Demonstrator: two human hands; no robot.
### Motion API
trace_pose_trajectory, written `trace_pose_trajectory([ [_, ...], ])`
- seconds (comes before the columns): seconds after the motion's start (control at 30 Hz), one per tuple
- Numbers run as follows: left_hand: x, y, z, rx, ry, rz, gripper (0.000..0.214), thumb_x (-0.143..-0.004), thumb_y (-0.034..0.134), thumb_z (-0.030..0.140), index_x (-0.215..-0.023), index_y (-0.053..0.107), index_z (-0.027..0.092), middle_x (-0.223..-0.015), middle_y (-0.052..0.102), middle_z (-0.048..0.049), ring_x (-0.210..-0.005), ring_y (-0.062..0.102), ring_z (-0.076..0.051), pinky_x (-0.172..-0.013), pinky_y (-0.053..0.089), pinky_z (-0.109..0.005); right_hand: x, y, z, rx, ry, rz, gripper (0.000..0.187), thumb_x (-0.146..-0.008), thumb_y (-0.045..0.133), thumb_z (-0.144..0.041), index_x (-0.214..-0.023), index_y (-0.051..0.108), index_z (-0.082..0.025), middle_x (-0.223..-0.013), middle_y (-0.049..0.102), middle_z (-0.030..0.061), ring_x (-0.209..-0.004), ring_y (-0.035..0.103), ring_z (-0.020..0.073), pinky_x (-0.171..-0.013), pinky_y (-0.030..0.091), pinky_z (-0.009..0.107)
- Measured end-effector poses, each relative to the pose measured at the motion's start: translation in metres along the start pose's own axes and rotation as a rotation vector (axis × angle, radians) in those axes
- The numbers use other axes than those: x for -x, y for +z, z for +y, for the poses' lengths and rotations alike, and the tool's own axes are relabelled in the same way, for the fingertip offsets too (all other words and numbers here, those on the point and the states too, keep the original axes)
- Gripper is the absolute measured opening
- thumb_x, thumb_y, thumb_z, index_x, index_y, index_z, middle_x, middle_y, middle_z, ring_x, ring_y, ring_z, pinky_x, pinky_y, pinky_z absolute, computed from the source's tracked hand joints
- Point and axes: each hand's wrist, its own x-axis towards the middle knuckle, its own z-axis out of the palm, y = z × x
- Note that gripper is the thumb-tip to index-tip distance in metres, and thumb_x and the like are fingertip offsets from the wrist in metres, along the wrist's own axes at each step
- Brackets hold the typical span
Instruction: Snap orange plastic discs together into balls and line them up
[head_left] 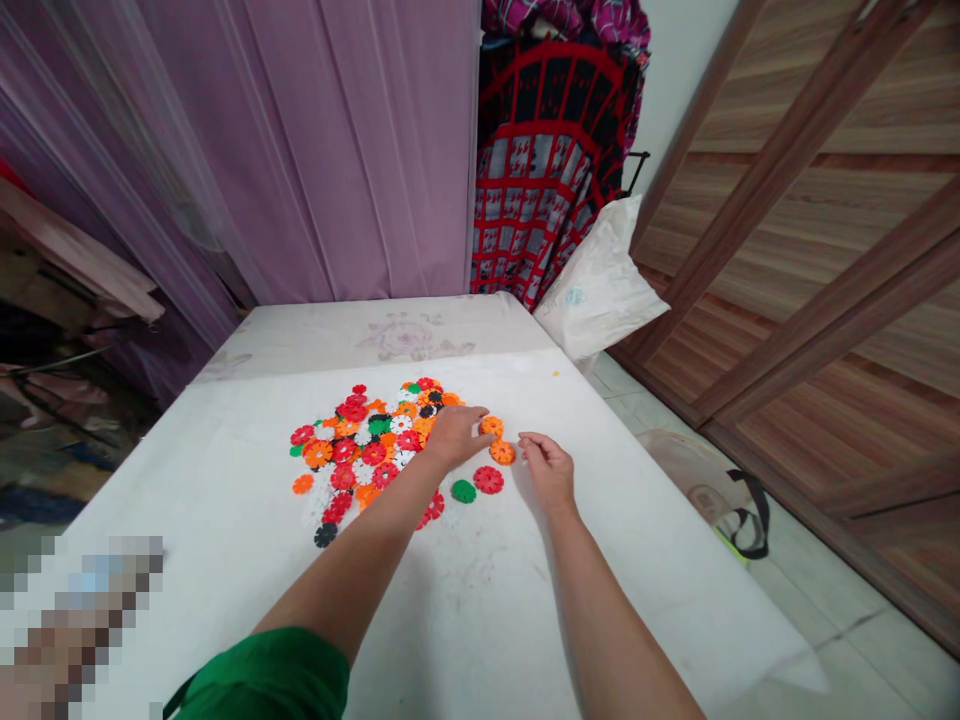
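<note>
A pile of flat plastic snowflake discs (367, 445) in orange, red, white, green and black lies on a white table (480, 590). My left hand (455, 435) rests at the pile's right edge, its fingers pinched on an orange disc (492, 426). A second orange disc (502, 452) lies just below it. My right hand (548, 468) is right of that disc, fingers curled with the tips close to it, holding nothing I can see. A red disc (488, 480) and a green disc (463, 491) lie loose between my forearms.
Purple curtains (300, 150) hang behind the table. A red and black patterned cloth (547, 170) and a white sack (600, 290) stand at the back right. A wooden wall (825, 250) runs along the right, with a bag (720, 500) on the tiled floor.
</note>
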Motion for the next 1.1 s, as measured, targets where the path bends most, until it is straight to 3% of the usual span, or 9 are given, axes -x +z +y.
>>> trace_pose_trajectory([
  [0.13, 0.022, -0.016, -0.021, -0.001, -0.002, 0.070, 0.039, -0.083, 0.063, 0.038, -0.118, 0.067, 0.022, -0.115, 0.072, -0.0075, -0.112, 0.064, -0.024, -0.102, 0.044, -0.040, 0.000, 0.000, 0.001, -0.001, 0.013, 0.011, 0.032, -0.066, 0.065, -0.046, -0.077, 0.074, -0.018, -0.072, 0.071, 0.0046, -0.063, 0.059, 0.0161, -0.064, 0.049, 0.030],
  [0.3, 0.066, -0.055, -0.069, -0.059, -0.039, 0.239, 0.031, -0.090, 0.049, 0.035, -0.108, 0.071, 0.021, -0.111, 0.073, -0.0089, -0.107, 0.065, -0.024, -0.103, 0.044, -0.045, 0.001, 0.000, 0.000, 0.011, 0.017, 0.002, 0.032, -0.065, 0.064, -0.045, -0.077, 0.074, -0.018, -0.070, 0.070, 0.0039, -0.063, 0.058, 0.0163, -0.064, 0.049, 0.031],
  [0.5, 0.125, -0.083, -0.107, -0.031, -0.194, 0.356, 0.032, -0.089, 0.047, 0.038, -0.100, 0.072, 0.021, -0.103, 0.075, -0.0071, -0.100, 0.067, -0.022, -0.096, 0.050, -0.039, 0.001, 0.000, 0.003, 0.042, -0.001, 0.015, 0.033, -0.064, 0.065, -0.046, -0.077, 0.075, -0.017, -0.072, 0.072, 0.0049, -0.063, 0.058, 0.0166, -0.064, 0.049, 0.031],
  [0.63, 0.159, -0.085, -0.105, -0.010, -0.196, 0.394, 0.030, -0.089, 0.048, 0.041, -0.097, 0.071, 0.024, -0.106, 0.074, -0.0058, -0.106, 0.065, -0.021, -0.099, 0.048, -0.040, 0.001, -0.001, 0.009, 0.073, -0.005, 0.010, 0.037, -0.065, 0.066, -0.048, -0.080, 0.076, -0.016, -0.071, 0.072, 0.0051, -0.061, 0.057, 0.0162, -0.060, 0.047, 0.030],
  [0.77, 0.178, -0.081, -0.093, -0.102, -0.112, 0.274, 0.027, -0.082, 0.062, 0.046, -0.097, 0.073, 0.026, -0.116, 0.071, -0.0077, -0.119, 0.059, -0.027, -0.108, 0.040, -0.049, 0.000, -0.002, 0.013, 0.102, -0.003, -0.002, 0.036, -0.067, 0.064, -0.047, -0.082, 0.076, -0.016, -0.066, 0.069, 0.0030, -0.058, 0.055, 0.0150, -0.056, 0.044, 0.028],
  [0.9, 0.182, -0.077, -0.080, -0.188, -0.121, 0.170, 0.036, -0.073, 0.071, 0.050, -0.102, 0.072, 0.029, -0.127, 0.066, -0.0081, -0.129, 0.051, -0.033, -0.113, 0.030, -0.058, -0.001, -0.002, 0.014, 0.105, -0.006, 0.003, 0.038, -0.066, 0.065, -0.049, -0.083, 0.076, -0.016, -0.065, 0.068, 0.0030, -0.058, 0.055, 0.0154, -0.056, 0.043, 0.028],
  [1.1, 0.176, -0.076, -0.073, -0.197, -0.097, 0.084, 0.033, -0.074, 0.071, 0.049, -0.099, 0.071, 0.027, -0.132, 0.063, -0.0079, -0.131, 0.048, -0.034, -0.114, 0.025, -0.060, 0.000, -0.001, 0.013, 0.110, 0.000, 0.009, 0.039, -0.065, 0.066, -0.050, -0.082, 0.076, -0.016, -0.065, 0.068, 0.0030, -0.058, 0.055, 0.0156, -0.057, 0.044, 0.028],
])
